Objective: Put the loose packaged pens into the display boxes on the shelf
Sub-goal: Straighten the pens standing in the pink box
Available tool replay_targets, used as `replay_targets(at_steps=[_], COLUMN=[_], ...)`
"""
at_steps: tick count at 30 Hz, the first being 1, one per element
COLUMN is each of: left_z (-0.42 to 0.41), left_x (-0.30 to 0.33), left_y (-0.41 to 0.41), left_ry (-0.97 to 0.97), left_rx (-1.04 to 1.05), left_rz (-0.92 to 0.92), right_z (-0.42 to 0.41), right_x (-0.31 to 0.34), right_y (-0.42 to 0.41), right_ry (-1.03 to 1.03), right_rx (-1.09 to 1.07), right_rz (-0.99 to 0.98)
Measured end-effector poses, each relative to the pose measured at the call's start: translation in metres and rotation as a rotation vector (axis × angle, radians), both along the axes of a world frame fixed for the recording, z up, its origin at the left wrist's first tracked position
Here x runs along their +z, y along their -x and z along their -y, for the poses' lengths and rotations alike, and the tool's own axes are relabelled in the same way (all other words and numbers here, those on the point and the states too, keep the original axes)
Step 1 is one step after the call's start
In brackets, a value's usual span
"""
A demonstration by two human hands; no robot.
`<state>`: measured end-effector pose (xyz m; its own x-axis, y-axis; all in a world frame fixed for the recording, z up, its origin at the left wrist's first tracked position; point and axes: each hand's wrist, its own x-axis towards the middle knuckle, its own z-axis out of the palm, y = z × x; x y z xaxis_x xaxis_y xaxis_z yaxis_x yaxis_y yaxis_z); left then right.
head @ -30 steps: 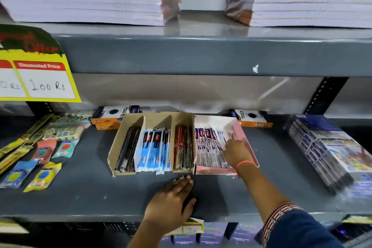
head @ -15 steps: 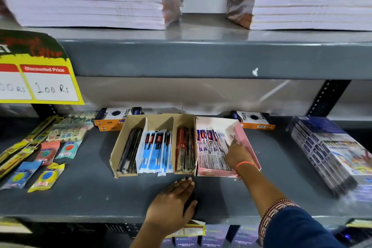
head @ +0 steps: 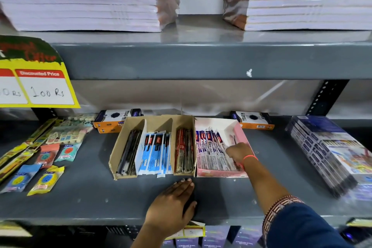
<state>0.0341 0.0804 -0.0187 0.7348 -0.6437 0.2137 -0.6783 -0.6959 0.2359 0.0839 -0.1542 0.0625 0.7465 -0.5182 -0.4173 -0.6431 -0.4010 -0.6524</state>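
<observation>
Head view: the right hand (head: pixel 238 153) is seen reaching into the pink display box (head: pixel 241 139) on the grey shelf (head: pixel 80 203), its fingers curled down among the packaged pens (head: pixel 211 151) standing there — whether a packet is actually pinched cannot be told, since the fingertips are hidden. The left hand (head: pixel 173 205) is laid flat on the shelf just in front of the boxes, fingers together and holding nothing. The packets are judged to be light, thin and slippery in their plastic sleeves, likely to bend or fan out; they would best be taken by the long edges near the middle, several pressed together. Beside the pink box, touching it, a cardboard box (head: pixel 118 151) with dividers is seen: dark pens in the left compartment, blue-and-white packets (head: pixel 155 151) spilling slightly over the front in the middle, red-and-dark packets (head: pixel 184 151) on the right. No loose pen packets are clearly made out elsewhere on the shelf.
</observation>
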Motion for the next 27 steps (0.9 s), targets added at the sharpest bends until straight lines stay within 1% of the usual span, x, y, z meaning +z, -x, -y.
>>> replay_targets(at_steps=[3, 5, 8, 10, 12, 16, 18, 24, 26, 27], left_z=[0.0, 0.0, 0.0, 0.0, 0.0, -0.001, -0.001, 0.0, 0.0, -0.001], left_x=[0.0, -0.002, -0.007, -0.007, -0.006, -0.008, -0.007, 0.002, 0.0, 0.0], left_y=[0.0, 0.0, -0.002, -0.002, -0.002, -0.002, -0.002, 0.002, 0.001, 0.001], left_ry=[0.002, 0.009, 0.004, 0.002, 0.004, -0.006, -0.001, 0.006, 0.003, -0.001], left_rx=[0.001, 0.001, 0.001, -0.001, 0.001, 0.005, -0.001, 0.008, 0.01, 0.01], left_rz=[0.0, 0.0, 0.014, 0.019, 0.011, 0.013, 0.018, 0.005, 0.006, 0.006], right_z=[0.006, 0.007, 0.002, -0.001, -0.003, -0.003, -0.003, -0.009, -0.009, -0.007], right_x=[0.006, 0.008, 0.007, 0.007, 0.007, 0.002, -0.005, -0.007, -0.006, -0.005], right_y=[0.003, 0.003, -0.002, -0.003, -0.001, 0.005, 0.008, 0.01, 0.009, 0.008], right_ry=[-0.086, -0.053, 0.103, 0.168, 0.263, 0.55, 0.627, 0.695, 0.658, 0.594], right_rx=[-0.018, -0.002, 0.03, 0.047, 0.077, 0.165, 0.211, 0.264, 0.236, 0.205], right_rz=[-0.045, -0.047, 0.016, 0.053, 0.038, 0.005, -0.045, -0.064, -0.031, 0.001])
